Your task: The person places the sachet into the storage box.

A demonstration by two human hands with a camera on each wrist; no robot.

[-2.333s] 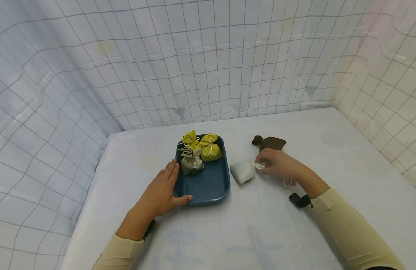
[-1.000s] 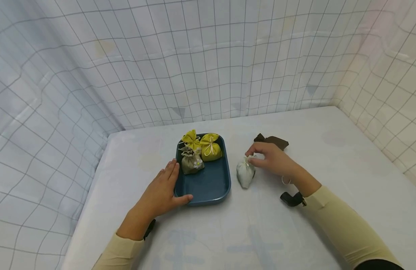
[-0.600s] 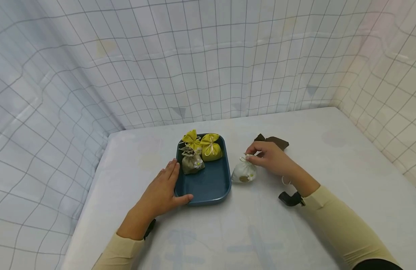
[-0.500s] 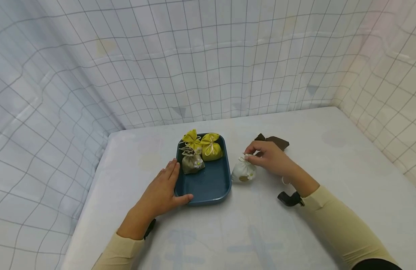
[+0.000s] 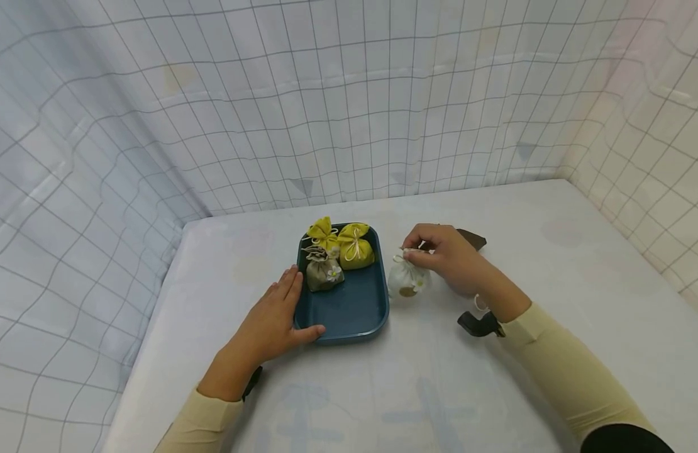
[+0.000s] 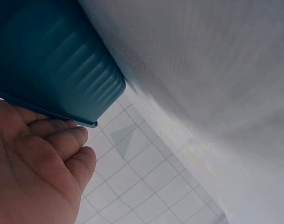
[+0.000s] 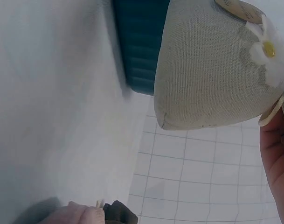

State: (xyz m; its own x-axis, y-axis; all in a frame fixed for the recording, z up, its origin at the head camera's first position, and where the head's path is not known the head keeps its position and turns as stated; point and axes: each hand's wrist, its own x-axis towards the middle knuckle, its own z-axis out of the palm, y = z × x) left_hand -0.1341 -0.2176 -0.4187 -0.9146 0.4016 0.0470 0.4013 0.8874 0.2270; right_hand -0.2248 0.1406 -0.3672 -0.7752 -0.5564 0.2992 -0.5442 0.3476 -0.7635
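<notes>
The white bag [image 5: 404, 281] hung beside the blue tray [image 5: 349, 318], pinched on top by the right hand [image 5: 453, 258]: likely the lifting step, next needing height to get over the tray. The left hand [image 5: 270, 321], fingers straight, touched the tray; three bags [image 5: 357, 255] crowded its far end, and a brown bag [image 5: 473, 239] lay past the right hand.

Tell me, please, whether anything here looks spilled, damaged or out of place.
Nothing stands out: no spill or damage shows. The olive bag sits in the blue tray, and the white bag in the right hand looks intact. The brown bag is partly hidden.
</notes>
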